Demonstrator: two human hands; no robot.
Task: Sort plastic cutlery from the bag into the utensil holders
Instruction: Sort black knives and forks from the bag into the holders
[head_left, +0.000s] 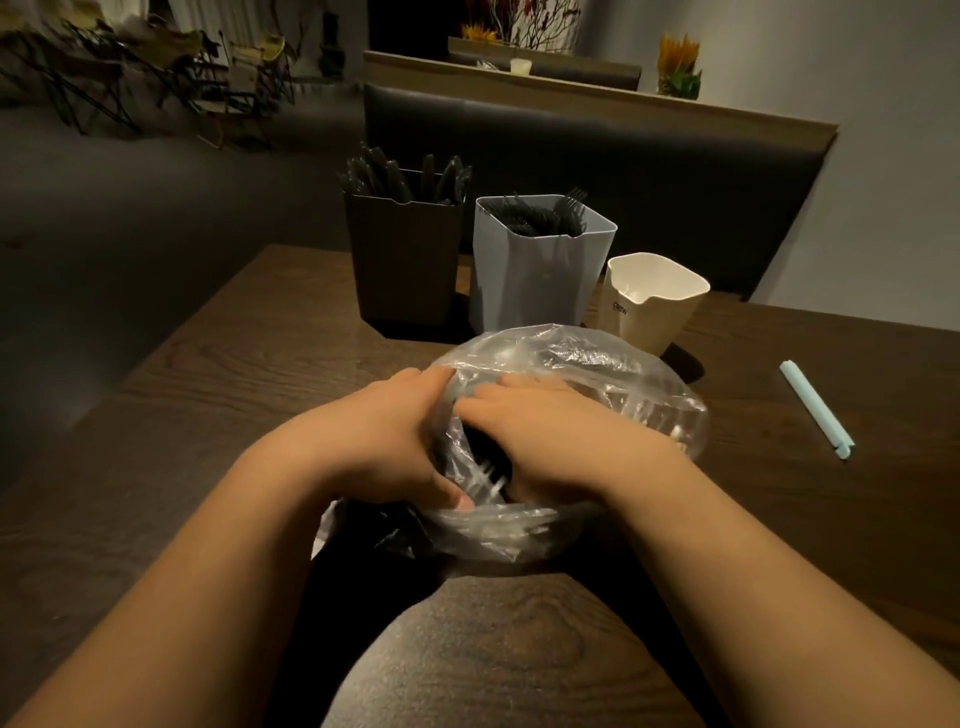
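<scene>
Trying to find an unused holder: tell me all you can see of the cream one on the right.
The cream holder is a plastic-looking tub with rounded corners, a small spout-like dip in its near rim and dark lettering on its side. It stands upright on the wooden table, right of the white holder and behind the clear bag. The interior in view looks empty.

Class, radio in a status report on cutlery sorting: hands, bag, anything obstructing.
Left hand grips bag mouth; right hand at its opening, grip unclear. Cutlery inside bag. Black holder, grey holder stocked; cream holder looks empty. Nothing blocking.
</scene>
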